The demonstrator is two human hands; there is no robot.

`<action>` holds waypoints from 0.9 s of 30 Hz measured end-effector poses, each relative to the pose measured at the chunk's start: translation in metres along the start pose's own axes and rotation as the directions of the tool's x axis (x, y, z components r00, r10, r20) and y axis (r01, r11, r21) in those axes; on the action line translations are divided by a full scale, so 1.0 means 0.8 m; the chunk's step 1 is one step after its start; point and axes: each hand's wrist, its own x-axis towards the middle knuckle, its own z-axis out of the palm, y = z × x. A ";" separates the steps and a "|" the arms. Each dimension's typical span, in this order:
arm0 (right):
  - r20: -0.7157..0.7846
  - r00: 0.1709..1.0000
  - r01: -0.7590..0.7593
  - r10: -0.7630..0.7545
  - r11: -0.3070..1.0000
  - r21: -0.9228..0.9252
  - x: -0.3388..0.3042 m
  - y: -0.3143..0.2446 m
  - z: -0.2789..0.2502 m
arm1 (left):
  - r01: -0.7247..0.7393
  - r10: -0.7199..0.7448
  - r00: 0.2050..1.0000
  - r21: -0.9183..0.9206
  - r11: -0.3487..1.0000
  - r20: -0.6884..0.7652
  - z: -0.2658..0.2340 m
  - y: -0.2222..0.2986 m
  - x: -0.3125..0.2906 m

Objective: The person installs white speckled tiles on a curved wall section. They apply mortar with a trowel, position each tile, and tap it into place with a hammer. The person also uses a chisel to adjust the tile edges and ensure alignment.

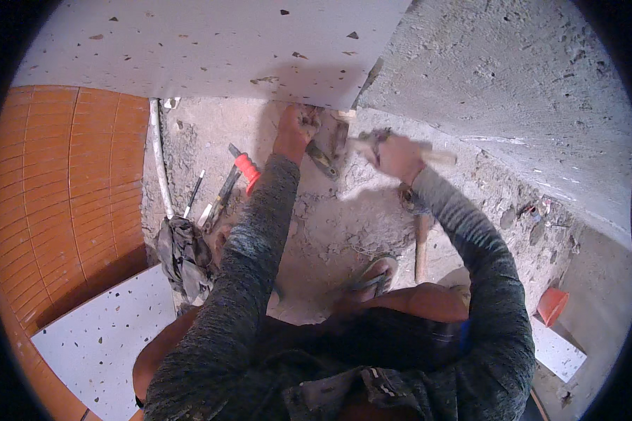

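At the foot of a pale speckled slab [211, 49], my left hand [293, 132] is closed, its fingers curled in by the slab's lower edge. What they hold is hard to make out. A dark, flat tool with a rounded end [323, 163] lies just below those fingers. Further right, my right hand [398, 158] is wrapped round a tool with a pale handle [440, 157]. Motion smears the tool's front end, which points toward the slab's corner. Beneath my right forearm lies a hammer with a wooden handle [421, 245].
A red-gripped chisel [246, 170], a black-and-white marker [195, 193] and a dark cloth [181, 249] lie left. Beside them runs a pale pipe [159, 158] along orange tiling [70, 189]. A rough grey wall [512, 91] stands right, near an orange cone-shaped piece [553, 306].
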 end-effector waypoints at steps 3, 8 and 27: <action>0.030 0.999 -0.029 0.027 0.998 0.061 0.005 0.018 0.012 | 0.070 -0.065 0.994 -0.050 0.996 0.085 0.009 0.030 -0.001; -0.258 0.966 0.052 -0.033 0.996 0.070 0.006 0.015 0.027 | 0.056 -0.056 0.998 0.006 0.998 0.032 0.007 0.043 0.002; -0.714 0.367 0.595 0.596 0.440 0.673 -0.214 -0.028 -0.175 | -0.164 0.310 0.788 0.303 0.939 -0.532 0.087 0.180 -0.020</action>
